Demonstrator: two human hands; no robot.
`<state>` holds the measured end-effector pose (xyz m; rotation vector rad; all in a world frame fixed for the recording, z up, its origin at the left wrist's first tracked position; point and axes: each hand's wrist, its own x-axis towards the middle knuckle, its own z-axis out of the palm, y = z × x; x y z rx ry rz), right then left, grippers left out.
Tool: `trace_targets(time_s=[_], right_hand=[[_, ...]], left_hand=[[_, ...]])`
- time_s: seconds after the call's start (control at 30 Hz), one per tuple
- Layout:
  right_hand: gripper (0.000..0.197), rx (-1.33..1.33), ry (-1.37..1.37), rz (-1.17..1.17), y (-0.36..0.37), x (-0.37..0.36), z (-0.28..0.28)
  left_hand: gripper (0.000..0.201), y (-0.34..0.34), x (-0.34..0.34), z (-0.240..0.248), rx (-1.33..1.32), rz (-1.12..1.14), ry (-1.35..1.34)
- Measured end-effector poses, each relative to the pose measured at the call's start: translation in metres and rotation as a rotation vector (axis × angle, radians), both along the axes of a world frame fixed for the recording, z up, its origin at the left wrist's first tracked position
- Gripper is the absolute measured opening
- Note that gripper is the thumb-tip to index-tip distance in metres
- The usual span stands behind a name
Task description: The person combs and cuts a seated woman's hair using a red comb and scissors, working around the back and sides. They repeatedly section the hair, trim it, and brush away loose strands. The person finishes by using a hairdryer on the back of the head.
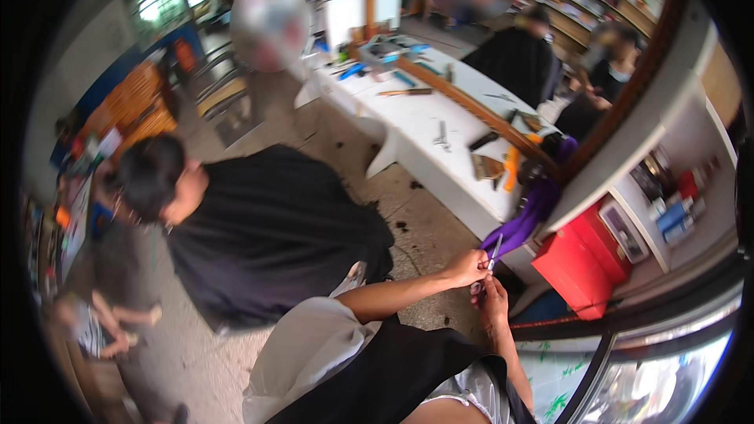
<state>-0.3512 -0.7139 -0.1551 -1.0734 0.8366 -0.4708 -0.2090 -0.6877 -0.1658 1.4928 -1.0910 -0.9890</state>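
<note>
Both my hands meet at the near right end of the counter around a pair of silver scissors [496, 246], whose blades point up and away. My left hand [466, 268] is closed, its fingers pinching near the blades. Just below it, my right hand [495, 304] is closed about the handle end; part of the handles is hidden by fingers. Right behind the blades hangs a purple, cloth-like bundle [522, 224] off the counter's end; whether the blades touch it I cannot tell. To the left, a person sits under a black cape [275, 228].
A white counter [408, 114] below a wood-framed mirror [487, 122] carries combs, brushes and another metal tool [441, 137]. A red box-like cabinet [581, 263] stands right of my hands. Dark hair clippings lie on the floor [408, 243]. At far left stands an orange wooden bench [129, 102].
</note>
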Motion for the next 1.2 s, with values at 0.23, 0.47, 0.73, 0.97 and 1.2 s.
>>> trace_targets(time_s=[0.23,0.47,0.73,0.97,1.2], right_hand=[[0.024,0.441,-0.289,0.241,0.085,0.002,0.009],[0.024,0.134,-0.011,0.494,0.164,0.042,0.004],[0.020,0.029,-0.408,0.743,0.298,0.187,0.081],[0.028,-0.256,-0.387,1.142,0.378,0.264,0.128],[0.029,-0.412,-0.317,0.923,0.326,0.331,0.146]], left_hand=[[0.028,0.141,0.028,0.032,-0.136,0.322,-0.086],[0.044,0.292,0.070,0.091,-0.233,0.594,0.278],[0.059,0.438,0.130,0.123,-0.270,0.736,-0.014],[0.060,0.485,0.171,0.176,-0.142,0.771,0.095],[0.018,0.523,0.239,0.214,-0.340,1.027,-0.520]])
